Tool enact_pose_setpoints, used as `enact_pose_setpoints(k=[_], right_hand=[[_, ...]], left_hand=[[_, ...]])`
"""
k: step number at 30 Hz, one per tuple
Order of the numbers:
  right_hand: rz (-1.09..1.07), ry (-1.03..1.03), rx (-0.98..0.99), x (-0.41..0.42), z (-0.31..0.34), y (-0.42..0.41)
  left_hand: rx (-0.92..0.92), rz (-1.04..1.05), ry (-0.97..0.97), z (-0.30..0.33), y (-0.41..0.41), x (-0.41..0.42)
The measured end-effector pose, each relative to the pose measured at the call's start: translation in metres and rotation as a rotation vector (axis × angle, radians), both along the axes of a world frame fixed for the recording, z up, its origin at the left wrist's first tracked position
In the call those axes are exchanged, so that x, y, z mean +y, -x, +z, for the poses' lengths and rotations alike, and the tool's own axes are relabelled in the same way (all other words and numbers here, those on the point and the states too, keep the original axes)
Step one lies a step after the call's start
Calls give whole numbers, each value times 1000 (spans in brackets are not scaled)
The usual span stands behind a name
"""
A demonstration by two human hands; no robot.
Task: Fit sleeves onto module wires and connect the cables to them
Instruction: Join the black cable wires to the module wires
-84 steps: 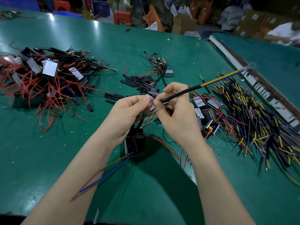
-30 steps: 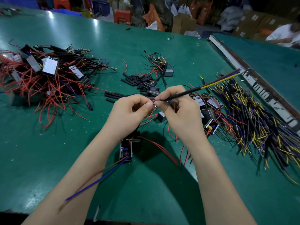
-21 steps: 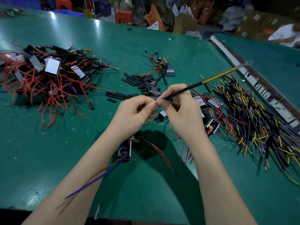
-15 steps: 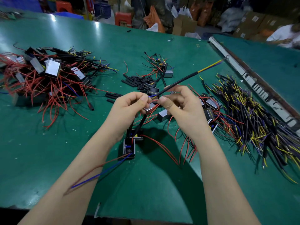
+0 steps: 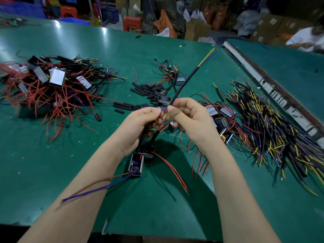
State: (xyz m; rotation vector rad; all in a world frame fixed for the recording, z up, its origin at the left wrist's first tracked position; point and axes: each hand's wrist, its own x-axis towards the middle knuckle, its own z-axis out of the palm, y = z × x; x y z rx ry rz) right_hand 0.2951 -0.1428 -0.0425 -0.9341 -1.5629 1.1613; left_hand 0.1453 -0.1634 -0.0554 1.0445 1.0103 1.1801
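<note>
Above the green table [image 5: 52, 163], the right hand [image 5: 189, 118] pinches a black cable [image 5: 185, 81] near its lower end, its yellow and blue tips pointing up and away. The left hand [image 5: 138, 125], fingertips close against the right's, pinches thin wires rising in black sleeves [image 5: 152, 139] from the module [image 5: 135, 165], which hangs below the left wrist with red and blue leads trailing. Loose sleeves lie in a pile [image 5: 145, 90] beyond the hands, finished modules [image 5: 52, 85] far left, spare cables [image 5: 271, 128] right.
</note>
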Motion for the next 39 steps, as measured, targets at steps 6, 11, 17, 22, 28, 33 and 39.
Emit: enact_pose_setpoints(k=[6, 11, 17, 22, 28, 33, 39], right_hand=[[-31, -1, -49, 0, 1, 1], [-23, 14, -54, 1, -1, 0], [-88, -32, -93, 2, -2, 1], [-83, -22, -150, 1, -3, 1], [-75, -80, -321, 2, -4, -5], [-59, -213, -536, 6, -7, -11], [-90, -302, -505, 7, -9, -13]], left_hand=[[69, 51, -22, -3, -1, 1], [138, 112, -48, -4, -2, 2], [283, 153, -277, -8, -4, 0], [315, 140, -324, -11, -1, 1], [333, 129, -338, -11, 0, 1], [473, 198, -399, -13, 3, 4], [433, 319, -354, -12, 9, 7]])
